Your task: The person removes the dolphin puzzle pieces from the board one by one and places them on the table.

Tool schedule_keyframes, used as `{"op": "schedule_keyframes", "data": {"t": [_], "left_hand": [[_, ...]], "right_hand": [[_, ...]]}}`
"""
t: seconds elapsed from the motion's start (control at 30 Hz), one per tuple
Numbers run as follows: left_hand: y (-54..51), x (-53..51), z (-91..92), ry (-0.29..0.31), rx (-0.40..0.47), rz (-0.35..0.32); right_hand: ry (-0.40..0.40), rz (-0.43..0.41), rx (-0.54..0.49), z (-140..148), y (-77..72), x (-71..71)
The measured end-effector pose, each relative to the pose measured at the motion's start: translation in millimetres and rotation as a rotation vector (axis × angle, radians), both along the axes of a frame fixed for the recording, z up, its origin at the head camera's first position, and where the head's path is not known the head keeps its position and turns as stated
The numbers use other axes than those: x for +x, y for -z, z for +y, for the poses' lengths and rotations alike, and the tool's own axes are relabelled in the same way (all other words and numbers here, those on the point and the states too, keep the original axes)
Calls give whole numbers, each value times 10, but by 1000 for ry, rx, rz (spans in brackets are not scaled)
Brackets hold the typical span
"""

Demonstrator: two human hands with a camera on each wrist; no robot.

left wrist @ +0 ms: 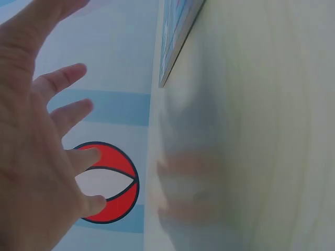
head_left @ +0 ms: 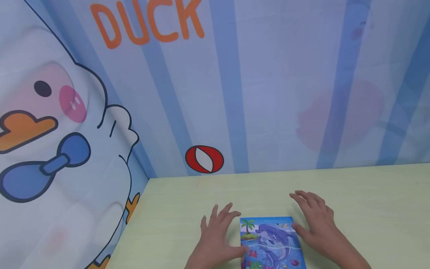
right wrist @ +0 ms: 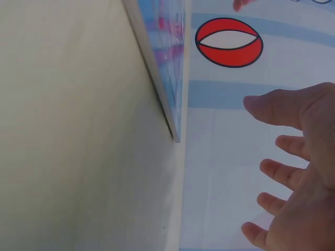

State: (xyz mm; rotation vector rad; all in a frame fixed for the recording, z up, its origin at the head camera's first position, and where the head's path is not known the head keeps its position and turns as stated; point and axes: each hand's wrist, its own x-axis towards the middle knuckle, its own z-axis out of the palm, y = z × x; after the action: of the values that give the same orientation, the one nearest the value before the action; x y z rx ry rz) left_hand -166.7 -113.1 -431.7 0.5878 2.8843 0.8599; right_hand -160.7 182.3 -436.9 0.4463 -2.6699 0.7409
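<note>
A thin rectangular board (head_left: 273,244) printed with purple dolphins, a palm tree and blue sea lies flat on the table in the head view, its near edge cut off by the frame. To its left, my left hand (head_left: 215,239) hovers with fingers spread, its thumb tip overlapping the board's left edge. Along the other side hangs my right hand (head_left: 315,220), fingers loosely extended and thumb near the upper right corner. Both wrist views show the board edge-on, with the left hand (left wrist: 42,136) and right hand (right wrist: 303,172) apart from it and holding nothing.
The pale yellow-green table (head_left: 174,209) runs back to a blue striped cloth wall (head_left: 262,93) with orange lettering and a red-and-white ball print (head_left: 204,159). On the left, another cloth with a large duck print (head_left: 100,168) borders the table.
</note>
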Motion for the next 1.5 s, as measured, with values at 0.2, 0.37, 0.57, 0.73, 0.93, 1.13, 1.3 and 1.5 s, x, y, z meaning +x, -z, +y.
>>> {"op": "schedule_keyframes", "data": {"t": [0.2, 0.37, 0.57, 0.73, 0.93, 1.13, 1.3, 1.5], "left_hand": [[31, 26, 89, 14, 0, -145], [81, 27, 130, 39, -12, -202], [132, 40, 113, 74, 7, -223], [164, 27, 122, 85, 19, -273], [173, 13, 156, 80, -7, -335], [178, 13, 147, 97, -24, -333], [179, 13, 147, 122, -59, -304], [190, 9, 156, 129, -96, -282]], "right_hand": [[-5, -38, 31, -39, 32, -7], [-28, -27, 32, -59, 65, -11], [-68, -39, 24, -72, 112, -6], [-94, -120, 11, -65, 130, -3], [-112, -278, 32, -60, 139, -39], [-113, -370, 53, -74, 126, -88], [-107, -392, 65, -84, 119, -100], [-141, -358, 64, -72, 131, -107]]}}
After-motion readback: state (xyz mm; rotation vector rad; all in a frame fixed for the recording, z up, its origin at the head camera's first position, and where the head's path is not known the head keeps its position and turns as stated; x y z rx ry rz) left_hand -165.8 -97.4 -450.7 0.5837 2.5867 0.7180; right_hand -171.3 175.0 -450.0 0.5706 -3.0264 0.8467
